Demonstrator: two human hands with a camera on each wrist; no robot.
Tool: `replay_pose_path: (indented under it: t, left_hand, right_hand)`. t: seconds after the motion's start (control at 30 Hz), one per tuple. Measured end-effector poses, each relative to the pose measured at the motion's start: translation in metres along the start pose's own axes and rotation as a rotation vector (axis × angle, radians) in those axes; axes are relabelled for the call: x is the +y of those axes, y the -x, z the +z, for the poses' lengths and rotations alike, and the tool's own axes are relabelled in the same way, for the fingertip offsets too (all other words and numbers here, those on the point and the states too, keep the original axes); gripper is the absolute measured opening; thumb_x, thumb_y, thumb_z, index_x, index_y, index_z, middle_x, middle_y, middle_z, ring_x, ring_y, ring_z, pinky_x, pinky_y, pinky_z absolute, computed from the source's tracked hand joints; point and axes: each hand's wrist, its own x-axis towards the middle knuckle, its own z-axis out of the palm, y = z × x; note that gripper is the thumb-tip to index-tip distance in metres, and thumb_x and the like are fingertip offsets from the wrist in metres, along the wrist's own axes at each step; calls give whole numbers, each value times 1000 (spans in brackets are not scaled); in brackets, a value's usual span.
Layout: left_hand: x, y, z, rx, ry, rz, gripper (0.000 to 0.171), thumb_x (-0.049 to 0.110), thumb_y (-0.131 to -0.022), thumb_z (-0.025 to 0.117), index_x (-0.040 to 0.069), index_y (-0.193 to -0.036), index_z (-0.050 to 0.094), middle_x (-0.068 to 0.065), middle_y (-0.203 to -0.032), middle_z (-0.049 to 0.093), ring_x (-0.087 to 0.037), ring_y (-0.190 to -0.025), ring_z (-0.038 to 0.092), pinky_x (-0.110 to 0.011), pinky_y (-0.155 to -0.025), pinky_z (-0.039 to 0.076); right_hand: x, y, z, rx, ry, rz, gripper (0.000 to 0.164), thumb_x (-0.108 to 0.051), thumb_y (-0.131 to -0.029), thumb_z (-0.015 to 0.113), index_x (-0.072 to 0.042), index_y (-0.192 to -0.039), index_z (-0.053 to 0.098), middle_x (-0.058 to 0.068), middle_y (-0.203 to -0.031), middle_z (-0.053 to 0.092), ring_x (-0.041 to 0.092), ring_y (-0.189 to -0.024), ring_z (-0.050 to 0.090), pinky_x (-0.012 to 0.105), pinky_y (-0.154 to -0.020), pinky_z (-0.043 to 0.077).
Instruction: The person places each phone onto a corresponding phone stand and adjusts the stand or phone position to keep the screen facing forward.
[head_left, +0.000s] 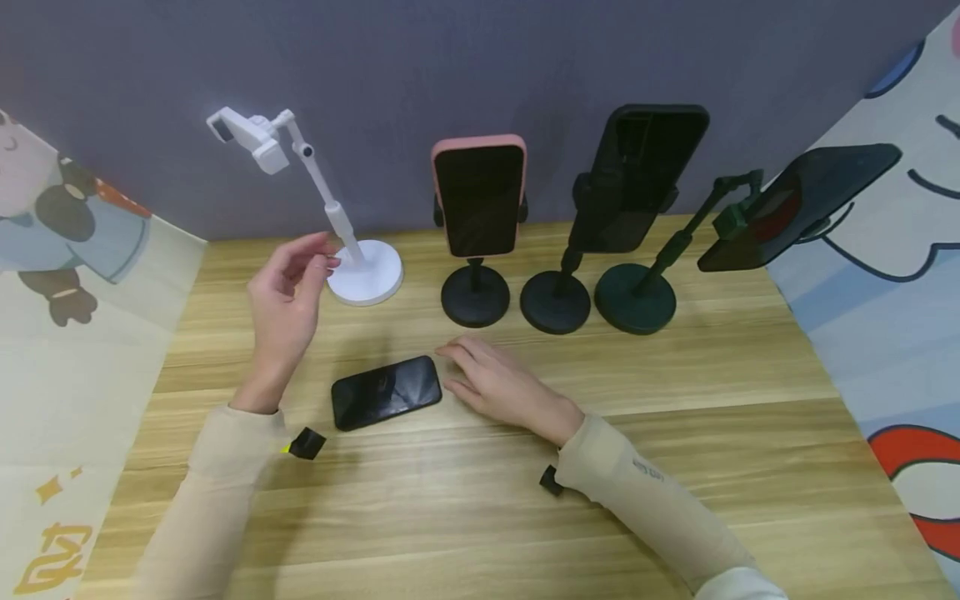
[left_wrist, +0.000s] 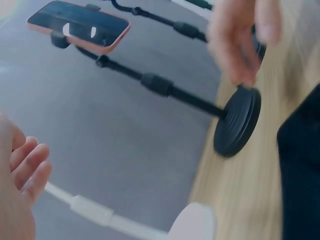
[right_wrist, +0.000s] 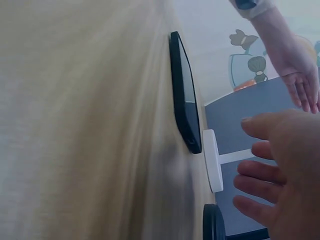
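Observation:
A white phone stand (head_left: 339, 221) with a round base and an unoccupied clamp stands at the back left. My left hand (head_left: 288, 292) hovers beside its pole, fingers loosely bent and holding nothing; in the left wrist view that hand (left_wrist: 20, 175) appears apart from the pole. Flat on the table lies a black phone (head_left: 386, 392), screen up. Just off its right end is my right hand (head_left: 491, 379), with thumb and fingers spread apart. The right wrist view shows this hand (right_wrist: 280, 170) with nothing in its grasp, the phone (right_wrist: 184, 95) beyond it.
Right of the white stand, a black stand holds a pink-cased phone (head_left: 480, 200). Further right, another black stand (head_left: 557, 302) and a dark green stand (head_left: 637, 298) each carry a dark phone. A grey panel (head_left: 480, 67) rises behind the wooden table (head_left: 465, 517).

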Motion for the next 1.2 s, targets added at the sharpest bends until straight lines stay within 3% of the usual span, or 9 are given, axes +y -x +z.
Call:
replay_pose_path:
  t: [0.13, 0.3, 0.37, 0.47, 0.57, 0.67, 0.83, 1.07, 1.2]
  left_hand:
    - [-1, -14, -18, 130, -24, -12, 19, -5, -91, 53, -14, -103, 63, -13, -88, 67, -17, -80, 62, -19, -74, 50]
    - [-13, -40, -42, 342, 59, -97, 16, 5, -95, 51, 0, -104, 64, -4, -88, 63, -20, -87, 59, -25, -79, 49]
    - [-13, -51, -50, 384, 76, -102, 17, 8, -96, 51, 1, -105, 62, -6, -90, 61, -21, -90, 58, -27, -82, 48]
    - [-7, -64, -57, 403, 65, -73, 17, 7, -97, 48, 1, -107, 60, -6, -92, 59, -21, -92, 56, -27, -84, 47]
    - [-3, -77, -61, 415, 121, -73, 16, 5, -95, 50, 0, -107, 59, -8, -93, 57, -20, -93, 54, -26, -88, 44]
    - [2, -89, -62, 382, 123, -90, 20, 5, -94, 52, 0, -112, 58, -10, -104, 57, -20, -103, 53, -23, -94, 41]
    - [1, -106, -66, 208, 81, -217, 34, 11, -96, 50, 7, -131, 51, -7, -132, 50, -15, -126, 42, -15, -105, 30]
    - [-15, -125, -78, -37, 445, -302, 44, 7, -95, 51, 0, -138, 44, -13, -134, 49, -22, -124, 46, -22, -104, 36]
    - [-16, -129, -85, -156, 498, -358, 49, 8, -93, 54, -2, -139, 43, -13, -137, 48, -19, -119, 52, -21, -102, 38]
  right_hand:
    - [-1, 7, 4, -84, -2, -27, 47, -34, -95, 53, -7, -133, 51, 5, -125, 51, 16, -115, 47, 35, -97, 44]
    - [-1, 15, 6, -149, -27, -40, 47, -35, -96, 51, -9, -135, 50, 3, -126, 50, 14, -118, 44, 34, -102, 40]
    - [-1, 17, 7, -167, -31, -43, 47, -36, -96, 49, -10, -135, 50, 3, -127, 49, 14, -120, 43, 34, -104, 38]
    - [-1, 19, 7, -192, -35, -40, 48, -37, -97, 48, -10, -136, 49, 4, -128, 48, 15, -121, 42, 35, -105, 37]
    - [0, 21, 8, -202, -30, -38, 47, -37, -97, 48, -10, -135, 49, 4, -128, 48, 15, -121, 43, 35, -104, 38]
    - [0, 23, 9, -206, -24, -34, 46, -37, -97, 49, -11, -135, 49, 3, -128, 48, 14, -120, 43, 35, -102, 39]
    - [0, 24, 9, -205, -27, -31, 45, -36, -96, 50, -11, -134, 50, 2, -127, 48, 13, -119, 43, 35, -102, 40]
    - [0, 26, 8, -207, -29, -23, 45, -37, -97, 49, -12, -134, 50, 3, -128, 49, 13, -119, 44, 34, -101, 40]
    - [0, 27, 6, -205, -23, -18, 45, -38, -97, 49, -13, -134, 50, 2, -129, 48, 12, -120, 43, 33, -101, 41]
